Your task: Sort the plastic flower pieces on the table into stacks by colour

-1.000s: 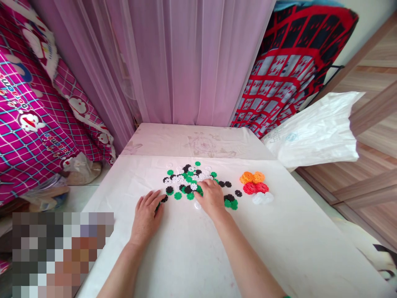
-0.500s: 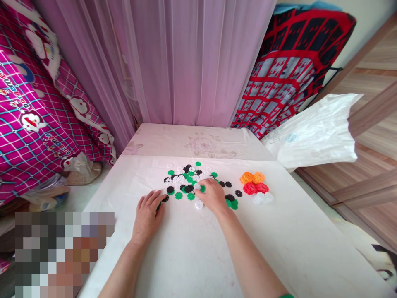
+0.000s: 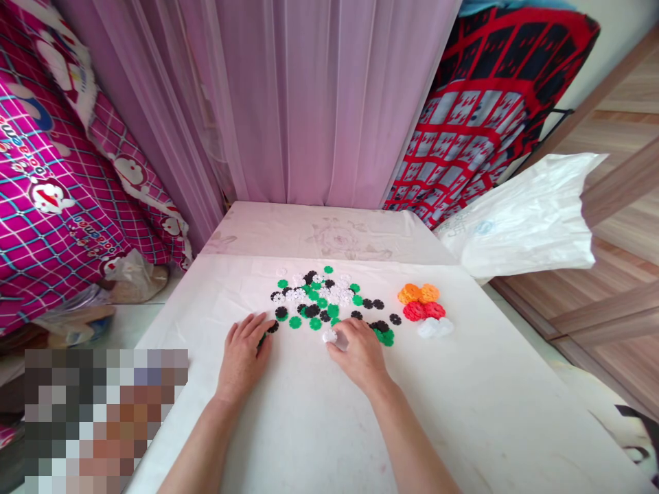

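Note:
A spread of notched plastic discs in green (image 3: pixel 295 322), black (image 3: pixel 311 311) and white (image 3: pixel 337 295) lies mid-table, many overlapping. My right hand (image 3: pixel 362 353) is closed at the near edge of the spread, thumb and fingertips pinching a small stack of white discs (image 3: pixel 329 336). My left hand (image 3: pixel 244 357) rests on the table at the left of the spread, fingers apart and slightly bent. Its index fingertip touches a black disc (image 3: pixel 273 326). A green disc shows partly beneath that hand. Close to my right fingers lie green discs (image 3: pixel 384 337) overlapped by black ones.
Sorted orange (image 3: pixel 412 293), red (image 3: pixel 423 311) and clear-white disc piles (image 3: pixel 435 327) sit to the right. A white plastic bag (image 3: pixel 530 216) stands at the table's right edge. The white table (image 3: pixel 309 425) meets a purple curtain (image 3: pixel 309 103) behind. Pink patterned fabric (image 3: pixel 62 185) hangs left.
My right hand has drawn back toward me from the middle of the spread, bringing a white disc to the stack at the near edge. My left hand stays nearly still.

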Motion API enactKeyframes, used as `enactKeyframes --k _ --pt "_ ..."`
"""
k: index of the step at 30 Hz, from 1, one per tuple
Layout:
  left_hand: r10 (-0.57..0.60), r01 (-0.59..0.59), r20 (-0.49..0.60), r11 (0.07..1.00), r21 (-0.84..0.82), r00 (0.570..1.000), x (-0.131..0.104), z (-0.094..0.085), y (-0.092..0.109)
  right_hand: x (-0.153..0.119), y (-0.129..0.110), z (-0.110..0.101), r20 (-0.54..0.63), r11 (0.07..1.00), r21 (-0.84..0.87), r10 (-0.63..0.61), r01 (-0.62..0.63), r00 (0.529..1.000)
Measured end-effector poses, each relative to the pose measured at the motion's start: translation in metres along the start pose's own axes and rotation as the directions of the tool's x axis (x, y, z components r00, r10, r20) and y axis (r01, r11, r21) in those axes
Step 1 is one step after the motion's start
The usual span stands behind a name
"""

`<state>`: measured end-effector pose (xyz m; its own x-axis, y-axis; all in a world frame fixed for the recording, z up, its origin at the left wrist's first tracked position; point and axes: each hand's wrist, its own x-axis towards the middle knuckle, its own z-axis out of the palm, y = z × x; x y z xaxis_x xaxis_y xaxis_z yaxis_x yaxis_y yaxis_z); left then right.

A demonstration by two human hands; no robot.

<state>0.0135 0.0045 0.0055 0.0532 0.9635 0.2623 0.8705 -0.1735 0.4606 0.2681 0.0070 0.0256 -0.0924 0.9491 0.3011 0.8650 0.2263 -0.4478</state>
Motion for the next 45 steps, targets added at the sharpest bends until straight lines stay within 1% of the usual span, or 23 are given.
enactKeyframes --k 5,7,9,10,11,12,13,14,15,16,17,19,20,22,25,28,30,32,35,37,39,41,45 --pt "-0.015 0.013 -0.023 0.997 -0.081 1.000 0.001 -0.001 -0.001 -0.001 -0.002 0.000 0.012 0.999 -0.033 -0.012 0.012 1.000" --pt "-0.041 0.025 -0.086 0.983 -0.184 0.995 0.000 -0.001 0.003 -0.002 -0.002 0.000 0.003 0.999 -0.031 -0.011 0.011 1.000" --pt "-0.111 0.038 -0.174 0.925 -0.377 0.978 0.000 -0.001 0.012 -0.003 0.000 0.000 -0.031 1.000 -0.005 -0.014 0.014 0.999" --pt "-0.172 0.051 -0.192 0.858 -0.512 0.966 -0.001 -0.001 0.017 -0.003 0.002 0.001 -0.059 1.000 0.020 -0.016 0.017 0.998" --pt "-0.245 0.080 -0.161 0.747 -0.660 0.956 -0.001 -0.001 0.022 -0.004 0.004 0.001 -0.095 0.998 0.055 -0.015 0.020 0.995" --pt "-0.307 0.129 -0.073 0.589 -0.797 0.949 -0.001 -0.001 0.026 -0.004 0.006 0.001 -0.136 0.995 0.096 -0.009 0.022 0.991" --pt "-0.344 0.199 0.053 0.404 -0.893 0.938 -0.001 -0.002 0.028 -0.004 0.008 0.002 -0.180 0.990 0.138 -0.001 0.027 0.984" --pt "-0.336 0.272 0.189 0.219 -0.937 0.923 -0.001 -0.002 0.029 -0.004 0.010 0.002 -0.224 0.983 0.179 0.006 0.035 0.975" --pt "-0.296 0.338 0.307 0.060 -0.939 0.905 -0.001 -0.003 0.027 -0.004 0.011 0.002 -0.266 0.976 0.214 0.012 0.047 0.964" --pt "-0.237 0.388 0.392 -0.065 -0.919 0.889 0.000 -0.004 0.024 -0.003 0.012 0.002 -0.302 0.969 0.240 0.015 0.061 0.953" --pt "-0.179 0.420 0.443 -0.156 -0.894 0.878 0.001 -0.005 0.020 -0.003 0.012 0.002 -0.331 0.963 0.258 0.014 0.076 0.944" --pt "-0.103 0.441 0.480 -0.265 -0.857 0.871 0.003 -0.005 0.011 -0.002 0.012 0.004 -0.369 0.959 0.270 0.018 0.089 0.929" --pt "-0.082 0.444 0.484 -0.290 -0.848 0.871 0.005 -0.004 0.006 -0.002 0.011 0.005 -0.382 0.960 0.267 0.024 0.085 0.924" --pt "-0.063 0.439 0.476 -0.294 -0.849 0.877 0.011 -0.001 0.000 -0.002 0.012 0.007 -0.403 0.966 0.249 0.039 0.068 0.915" --pt "-0.065 0.409 0.436 -0.246 -0.879 0.898 0.023 0.003 -0.005 0.001 0.020 0.008 -0.418 0.980 0.193 0.035 0.051 0.908" --pt "-0.103 0.357 0.384 -0.215 -0.909 0.917 0.036 0.003 -0.008 0.014 0.035 0.005 -0.391 0.997 0.070 0.010 0.019 0.920" --pt "-0.144 0.302 0.340 -0.234 -0.924 0.929 0.042 0.001 -0.012 0.030 0.044 0.000 -0.334 1.000 -0.029 -0.016 0.006 0.942" --pt "-0.198 0.227 0.294 -0.302 -0.926 0.935 0.046 -0.003 -0.016 0.048 0.049 -0.004 -0.246 0.994 -0.103 -0.048 0.024 0.968" --pt "-0.311 0.089 0.223 -0.393 -0.915 0.924 0.051 -0.011 -0.020 0.074 0.044 -0.003 -0.082 0.984 -0.163 -0.088 0.073 0.993" --pt "-0.380 0.031 0.196 -0.399 -0.917 0.904 0.054 -0.015 -0.020 0.086 0.035 0.003 0.018 0.978 -0.185 -0.096 0.098 0.995" --pt "-0.431 0.024 0.194 -0.369 -0.929 0.881 0.056 -0.017 -0.018 0.092 0.025 0.011 0.093 0.974 -0.192 -0.100 0.117 0.991" --pt "-0.460 0.048 0.195 -0.312 -0.949 0.866 0.057 -0.018 -0.015 0.090 0.018 0.019 0.130 0.973 -0.190 -0.106 0.129 0.986" --pt "-0.437 0.122 0.195 -0.190 -0.974 0.878 0.057 -0.012 -0.006 0.068 0.019 0.025 0.095 0.975 -0.172 -0.129 0.144 0.987"
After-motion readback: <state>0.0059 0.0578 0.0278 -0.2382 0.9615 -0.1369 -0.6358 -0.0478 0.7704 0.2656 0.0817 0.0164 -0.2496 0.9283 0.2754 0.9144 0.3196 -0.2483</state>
